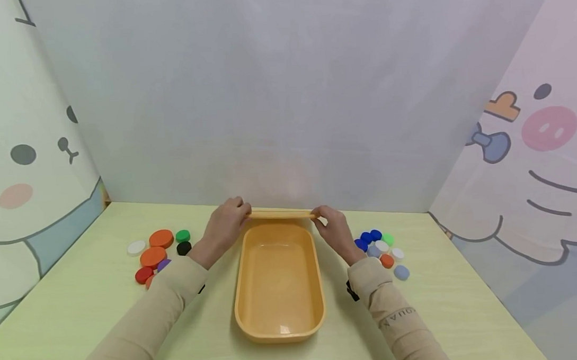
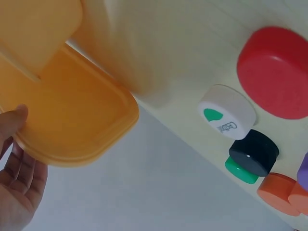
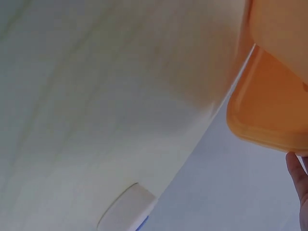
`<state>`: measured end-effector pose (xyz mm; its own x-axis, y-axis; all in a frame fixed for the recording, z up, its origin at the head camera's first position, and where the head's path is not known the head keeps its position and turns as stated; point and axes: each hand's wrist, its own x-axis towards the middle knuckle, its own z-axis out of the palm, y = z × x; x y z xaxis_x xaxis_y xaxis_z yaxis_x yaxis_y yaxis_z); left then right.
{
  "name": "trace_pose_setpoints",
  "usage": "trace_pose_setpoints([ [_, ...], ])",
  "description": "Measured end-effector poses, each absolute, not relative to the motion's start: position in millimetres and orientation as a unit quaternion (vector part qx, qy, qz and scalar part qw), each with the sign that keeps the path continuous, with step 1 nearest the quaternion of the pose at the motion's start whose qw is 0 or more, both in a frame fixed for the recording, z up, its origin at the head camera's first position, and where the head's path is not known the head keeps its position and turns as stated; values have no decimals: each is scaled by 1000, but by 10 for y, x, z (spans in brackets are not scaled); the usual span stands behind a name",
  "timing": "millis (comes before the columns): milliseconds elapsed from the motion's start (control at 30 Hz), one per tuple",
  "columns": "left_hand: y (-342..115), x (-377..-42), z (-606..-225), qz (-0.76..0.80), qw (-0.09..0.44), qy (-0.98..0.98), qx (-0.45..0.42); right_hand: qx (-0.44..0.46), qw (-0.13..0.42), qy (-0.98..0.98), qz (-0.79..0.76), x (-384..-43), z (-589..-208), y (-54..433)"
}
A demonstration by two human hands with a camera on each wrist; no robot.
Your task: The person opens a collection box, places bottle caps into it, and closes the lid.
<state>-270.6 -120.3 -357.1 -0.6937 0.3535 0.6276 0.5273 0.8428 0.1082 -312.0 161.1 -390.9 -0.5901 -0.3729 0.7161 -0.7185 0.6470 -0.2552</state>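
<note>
A yellow-orange plastic box [image 1: 278,275] stands uncovered on the table, with nothing inside. At its far end a matching lid [image 1: 281,214] is held up on its edge, so the head view catches it nearly side-on. My left hand [image 1: 229,220] pinches the lid's left corner; in the left wrist view the thumb lies on the inner face of the lid [image 2: 86,110], fingers behind. My right hand [image 1: 334,228] grips the opposite corner, and the right wrist view has its fingertips at the rim of the lid [image 3: 269,103].
Left of the box lie several bottle caps, among them an orange cap [image 1: 161,238], a green cap [image 1: 183,235] and a black cap [image 1: 184,248]. More caps, including a blue cap [image 1: 376,234], lie to the right. A pale wall [image 1: 276,95] closes off the back of the table.
</note>
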Motion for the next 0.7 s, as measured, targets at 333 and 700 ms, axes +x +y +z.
trace_pose_setpoints([
  [333,-1184,-2716,-3688,-98,326,-905,-255,356,330,-847,215,-3118,-3996,1659],
  [700,-1176,-2698,-3744,-55,328,-910,-248,350,284,-877,164,-3075,-4000,1657],
])
